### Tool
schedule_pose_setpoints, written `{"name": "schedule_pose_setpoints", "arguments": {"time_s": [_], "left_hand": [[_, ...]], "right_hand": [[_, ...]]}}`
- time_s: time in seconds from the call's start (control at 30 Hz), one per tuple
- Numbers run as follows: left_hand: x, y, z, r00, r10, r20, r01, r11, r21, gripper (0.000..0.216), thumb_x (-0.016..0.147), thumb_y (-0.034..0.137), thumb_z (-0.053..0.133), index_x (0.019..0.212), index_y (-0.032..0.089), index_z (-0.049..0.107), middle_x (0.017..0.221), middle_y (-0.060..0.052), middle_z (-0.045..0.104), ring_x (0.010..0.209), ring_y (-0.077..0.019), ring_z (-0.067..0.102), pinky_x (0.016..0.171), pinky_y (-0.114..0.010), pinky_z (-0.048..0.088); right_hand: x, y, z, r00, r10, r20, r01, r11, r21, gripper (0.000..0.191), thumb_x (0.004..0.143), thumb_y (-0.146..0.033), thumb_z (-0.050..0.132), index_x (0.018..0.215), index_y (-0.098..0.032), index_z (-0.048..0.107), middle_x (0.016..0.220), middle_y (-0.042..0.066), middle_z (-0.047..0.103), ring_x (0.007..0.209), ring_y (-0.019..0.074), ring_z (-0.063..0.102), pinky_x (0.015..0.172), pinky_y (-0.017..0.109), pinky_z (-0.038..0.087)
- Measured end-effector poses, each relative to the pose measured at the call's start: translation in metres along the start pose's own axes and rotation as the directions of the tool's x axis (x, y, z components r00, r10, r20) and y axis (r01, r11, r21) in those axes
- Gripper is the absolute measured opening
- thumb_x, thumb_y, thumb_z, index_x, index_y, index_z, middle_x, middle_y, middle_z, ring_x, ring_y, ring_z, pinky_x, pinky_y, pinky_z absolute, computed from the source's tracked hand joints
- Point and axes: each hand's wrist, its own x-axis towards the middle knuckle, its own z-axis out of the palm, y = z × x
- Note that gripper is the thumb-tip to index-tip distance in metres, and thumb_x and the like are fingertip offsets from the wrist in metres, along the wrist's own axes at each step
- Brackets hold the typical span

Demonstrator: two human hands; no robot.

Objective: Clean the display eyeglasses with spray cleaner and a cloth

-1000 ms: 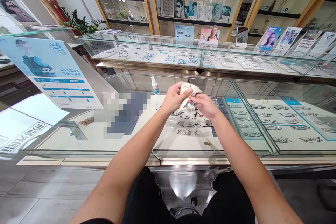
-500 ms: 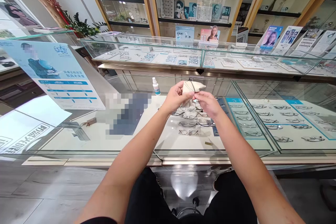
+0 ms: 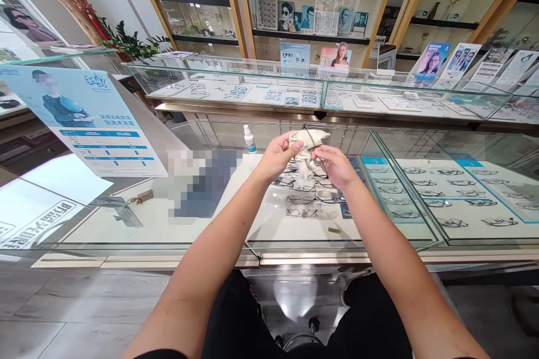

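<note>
Above the glass counter, my left hand is closed on a cream cloth, its thumb pressed on the near side. The cloth is bunched around a pair of glasses, whose thin dark frame partly shows; the rest is hidden in the folds. My right hand pinches the glasses at their right side, with a dark temple hanging below the fingers. Under both hands lie several display glasses in rows inside the case. A white spray bottle stands upright on the counter, left of my left hand.
A blue and white sign stands at the left, near a small brown object. More glasses fill the case on the right. Behind runs another glass showcase, with brochures on top.
My left thumb has shifted on the cloth, and a loose fold of it now hangs lower between my hands. My right hand stays at the side of the glasses.
</note>
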Motion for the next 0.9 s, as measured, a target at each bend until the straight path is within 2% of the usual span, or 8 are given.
{"name": "schedule_pose_setpoints", "arguments": {"time_s": [0.07,0.13,0.3,0.43,0.53,0.63,0.73,0.9], "left_hand": [[-0.001,0.001,0.003,1.0,0.014,-0.023,-0.013,1.0,0.022,0.061,0.078,0.061,0.099,0.111,0.015,0.075,0.089,-0.005,0.08,0.073,-0.0168,0.072,0.069,-0.028,0.056],[-0.004,0.0,0.009,0.995,0.039,-0.094,-0.033,0.997,0.065,0.058,0.076,0.06,0.1,0.104,0.017,0.072,0.079,-0.002,0.076,0.063,-0.0143,0.067,0.061,-0.026,0.052],[-0.008,-0.007,0.02,0.959,0.116,-0.26,-0.076,0.984,0.16,0.062,0.091,0.079,0.079,0.078,0.022,0.059,0.049,0.004,0.057,0.042,-0.0116,0.051,0.046,-0.026,0.041],[-0.003,-0.007,0.011,0.987,0.01,-0.158,-0.005,1.0,0.029,0.066,0.09,0.085,0.074,0.08,0.021,0.063,0.055,0.0,0.064,0.046,-0.0149,0.058,0.048,-0.029,0.047],[0.0,-0.004,0.003,0.999,-0.036,-0.04,0.033,0.997,-0.068,0.061,0.082,0.074,0.091,0.097,0.017,0.072,0.078,-0.005,0.077,0.065,-0.0178,0.07,0.062,-0.03,0.058],[0.0,-0.002,0.003,0.999,-0.041,-0.016,0.04,0.996,-0.076,0.062,0.077,0.057,0.1,0.114,0.015,0.074,0.094,-0.008,0.082,0.075,-0.0179,0.074,0.071,-0.029,0.059],[-0.003,-0.003,0.009,0.996,-0.052,-0.078,0.049,0.998,-0.038,0.061,0.074,0.053,0.103,0.112,0.016,0.072,0.081,-0.002,0.078,0.064,-0.0145,0.068,0.063,-0.026,0.055],[-0.007,-0.006,0.017,0.984,-0.004,-0.176,0.012,0.999,0.05,0.06,0.089,0.078,0.082,0.082,0.022,0.062,0.049,0.004,0.058,0.042,-0.0127,0.052,0.045,-0.026,0.043]], "right_hand": [[0.0,0.001,0.0,1.0,-0.008,0.017,0.008,1.0,-0.008,0.032,0.07,-0.054,0.093,0.072,-0.024,0.081,0.081,0.002,0.073,0.085,0.0193,0.061,0.089,0.036,0.049],[0.0,0.005,0.003,0.999,-0.008,0.047,0.009,1.0,-0.024,0.035,0.07,-0.056,0.095,0.073,-0.024,0.082,0.082,0.002,0.074,0.088,0.0203,0.062,0.092,0.037,0.049],[-0.001,0.014,0.012,0.99,0.033,0.135,-0.023,0.997,-0.071,0.038,0.072,-0.058,0.097,0.075,-0.022,0.085,0.082,0.004,0.077,0.088,0.0208,0.065,0.097,0.04,0.049],[-0.001,0.011,0.009,0.994,0.016,0.104,-0.013,1.0,-0.025,0.037,0.072,-0.058,0.097,0.076,-0.023,0.086,0.082,0.004,0.078,0.085,0.0203,0.065,0.094,0.039,0.05],[0.0,0.005,0.003,1.0,-0.017,0.025,0.017,1.0,0.002,0.036,0.072,-0.058,0.095,0.075,-0.024,0.084,0.083,0.003,0.076,0.085,0.0197,0.062,0.088,0.037,0.049],[0.001,0.004,0.001,1.0,-0.007,0.008,0.007,1.0,0.009,0.037,0.07,-0.058,0.096,0.074,-0.024,0.083,0.084,0.003,0.075,0.087,0.0201,0.062,0.086,0.036,0.048],[0.001,0.008,0.006,0.999,0.004,0.04,-0.005,1.0,0.012,0.039,0.068,-0.059,0.097,0.074,-0.023,0.083,0.083,0.004,0.075,0.087,0.0205,0.063,0.091,0.039,0.05],[-0.001,0.016,0.014,0.99,0.042,0.133,-0.035,0.998,-0.053,0.046,0.07,-0.064,0.097,0.075,-0.02,0.083,0.08,0.005,0.076,0.088,0.0219,0.066,0.099,0.042,0.051]]}}
